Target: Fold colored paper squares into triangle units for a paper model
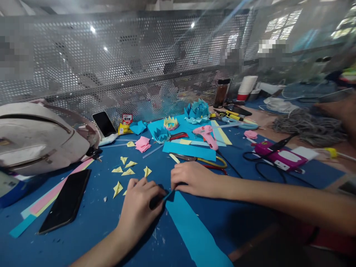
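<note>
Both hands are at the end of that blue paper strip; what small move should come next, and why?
Perhaps press the end flat: the left hand and right hand are both at the far end of the blue paper strip, where a small flap seems raised.

Head view; forward, downward; table (96, 207) near

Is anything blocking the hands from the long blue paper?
Nothing visible blocks them: the left hand and right hand both touch the long blue paper at its far end. The scissors lie beyond the right hand.
</note>
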Motion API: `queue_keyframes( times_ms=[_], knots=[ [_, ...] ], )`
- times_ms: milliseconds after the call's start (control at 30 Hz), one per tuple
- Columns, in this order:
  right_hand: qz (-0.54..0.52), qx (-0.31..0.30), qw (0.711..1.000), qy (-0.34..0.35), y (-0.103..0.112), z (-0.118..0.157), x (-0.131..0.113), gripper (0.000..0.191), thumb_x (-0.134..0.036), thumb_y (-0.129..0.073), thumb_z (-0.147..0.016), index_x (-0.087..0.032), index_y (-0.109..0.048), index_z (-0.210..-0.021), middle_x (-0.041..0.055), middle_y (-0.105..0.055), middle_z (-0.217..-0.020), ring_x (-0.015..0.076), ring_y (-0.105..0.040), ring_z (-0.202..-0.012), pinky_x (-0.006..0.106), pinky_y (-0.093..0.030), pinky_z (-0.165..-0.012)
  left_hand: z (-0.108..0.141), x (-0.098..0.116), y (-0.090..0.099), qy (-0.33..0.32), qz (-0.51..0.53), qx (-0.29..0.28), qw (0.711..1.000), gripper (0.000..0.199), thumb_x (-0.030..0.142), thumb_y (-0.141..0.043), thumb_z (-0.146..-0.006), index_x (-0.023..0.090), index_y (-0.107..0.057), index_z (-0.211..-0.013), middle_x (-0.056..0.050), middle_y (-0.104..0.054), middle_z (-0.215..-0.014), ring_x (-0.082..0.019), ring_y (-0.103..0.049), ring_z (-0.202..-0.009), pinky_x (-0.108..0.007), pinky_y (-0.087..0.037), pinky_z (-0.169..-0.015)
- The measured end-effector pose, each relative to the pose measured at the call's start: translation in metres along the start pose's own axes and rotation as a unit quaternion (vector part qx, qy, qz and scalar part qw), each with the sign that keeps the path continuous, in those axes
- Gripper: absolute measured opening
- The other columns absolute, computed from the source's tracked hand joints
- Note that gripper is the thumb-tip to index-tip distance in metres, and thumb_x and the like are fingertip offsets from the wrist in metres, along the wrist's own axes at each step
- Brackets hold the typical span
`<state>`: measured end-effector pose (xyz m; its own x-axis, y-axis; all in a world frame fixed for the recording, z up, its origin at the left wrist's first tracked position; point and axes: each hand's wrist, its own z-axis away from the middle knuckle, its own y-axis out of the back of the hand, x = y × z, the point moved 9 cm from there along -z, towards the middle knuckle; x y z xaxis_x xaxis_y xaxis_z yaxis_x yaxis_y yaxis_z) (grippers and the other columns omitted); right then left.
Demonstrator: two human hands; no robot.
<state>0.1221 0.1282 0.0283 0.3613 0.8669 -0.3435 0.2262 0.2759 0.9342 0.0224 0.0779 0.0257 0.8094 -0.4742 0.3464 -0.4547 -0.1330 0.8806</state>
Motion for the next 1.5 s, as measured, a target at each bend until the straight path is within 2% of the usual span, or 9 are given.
queue_keyframes(
  times_ms=[100, 233, 467, 633, 867, 1033, 1200, 1400, 1500],
  knots=[
    [0.122, 0.025, 0.988, 0.087, -0.003, 0.008, -0.015, 0.009, -0.015, -0.064, -0.093, -0.017, -0.071, -0.089, 0.0032, -0.069, -0.090, 0.0185, -0.055, -0.086, 0.030, -0.037, -0.072, 0.005, 0.007, 0.001, -0.041, -0.017, 0.009, 0.999, 0.021, 0.008, -0.061, -0.088, 0.027, -0.071, -0.091, 0.002, -0.072, -0.087, -0.020, -0.056, -0.077, -0.037, -0.028, -0.073],
    [0.203, 0.044, 0.969, 0.136, -0.006, 0.017, -0.024, 0.014, -0.013, -0.058, -0.096, -0.018, -0.070, -0.091, 0.0047, -0.066, -0.090, 0.0196, -0.050, -0.083, 0.033, -0.031, -0.066, 0.013, 0.012, 0.001, -0.074, -0.032, 0.013, 0.997, 0.026, 0.012, -0.051, -0.096, 0.027, -0.072, -0.097, -0.001, -0.071, -0.095, -0.021, -0.054, -0.081, -0.038, -0.028, -0.072],
    [0.190, 0.034, 0.969, 0.155, -0.006, 0.026, -0.029, 0.023, -0.034, -0.065, -0.095, -0.015, -0.070, -0.106, 0.0057, -0.067, -0.097, 0.0210, -0.050, -0.087, 0.035, -0.032, -0.067, 0.034, 0.020, -0.007, -0.129, -0.060, -0.008, 0.990, 0.048, 0.005, -0.039, -0.093, 0.020, -0.059, -0.134, -0.008, -0.065, -0.123, -0.025, -0.054, -0.103, -0.043, -0.031, -0.090],
    [0.192, 0.037, 0.969, 0.151, -0.007, 0.028, -0.028, 0.031, -0.038, -0.064, -0.096, -0.014, -0.068, -0.115, 0.0075, -0.068, -0.101, 0.0214, -0.051, -0.090, 0.035, -0.034, -0.069, 0.045, 0.031, -0.011, -0.196, -0.125, 0.025, 0.972, 0.044, 0.015, -0.031, -0.103, 0.023, -0.061, -0.133, -0.005, -0.068, -0.124, -0.024, -0.054, -0.109, -0.041, -0.028, -0.096],
    [0.142, 0.046, 0.975, 0.165, -0.005, 0.021, -0.031, 0.028, -0.038, -0.061, -0.098, -0.019, -0.069, -0.118, 0.0049, -0.067, -0.105, 0.0195, -0.050, -0.086, 0.035, -0.033, -0.067, 0.054, 0.029, -0.016, -0.210, -0.148, 0.051, 0.965, 0.037, 0.030, -0.035, -0.108, 0.030, -0.062, -0.134, -0.006, -0.068, -0.126, -0.024, -0.058, -0.111, -0.041, -0.033, -0.097],
    [0.123, 0.042, 0.979, 0.160, -0.005, 0.017, -0.031, 0.027, -0.036, -0.057, -0.101, -0.021, -0.069, -0.119, 0.0056, -0.066, -0.104, 0.0191, -0.049, -0.086, 0.034, -0.032, -0.068, 0.059, 0.029, -0.015, -0.192, -0.165, 0.024, 0.967, 0.038, 0.034, -0.032, -0.110, 0.034, -0.062, -0.134, -0.004, -0.066, -0.134, -0.024, -0.059, -0.115, -0.041, -0.038, -0.098],
    [0.095, 0.038, 0.991, 0.088, 0.001, 0.023, -0.014, 0.026, -0.031, -0.050, -0.104, -0.023, -0.073, -0.113, 0.0071, -0.066, -0.104, 0.0214, -0.049, -0.091, 0.036, -0.032, -0.074, 0.056, 0.029, -0.010, -0.172, -0.155, 0.002, 0.973, 0.044, 0.034, -0.024, -0.111, 0.036, -0.061, -0.134, -0.003, -0.064, -0.137, -0.022, -0.059, -0.115, -0.041, -0.036, -0.096],
    [0.074, 0.038, 0.996, 0.040, 0.010, 0.030, -0.004, 0.027, -0.029, -0.049, -0.103, -0.023, -0.074, -0.111, 0.0073, -0.066, -0.104, 0.0218, -0.051, -0.092, 0.036, -0.033, -0.077, 0.052, 0.028, -0.009, -0.177, -0.148, -0.004, 0.973, 0.039, 0.025, -0.033, -0.109, 0.036, -0.059, -0.135, -0.004, -0.063, -0.138, -0.023, -0.058, -0.115, -0.042, -0.035, -0.097],
    [0.040, 0.028, 0.998, 0.027, 0.013, 0.026, -0.001, 0.027, -0.028, -0.050, -0.103, -0.023, -0.077, -0.103, 0.0052, -0.068, -0.101, 0.0202, -0.055, -0.092, 0.034, -0.036, -0.077, 0.048, 0.032, -0.008, -0.190, -0.120, -0.018, 0.974, 0.037, 0.022, -0.041, -0.104, 0.028, -0.058, -0.136, -0.008, -0.065, -0.133, -0.026, -0.059, -0.110, -0.045, -0.036, -0.096]
  ],
)
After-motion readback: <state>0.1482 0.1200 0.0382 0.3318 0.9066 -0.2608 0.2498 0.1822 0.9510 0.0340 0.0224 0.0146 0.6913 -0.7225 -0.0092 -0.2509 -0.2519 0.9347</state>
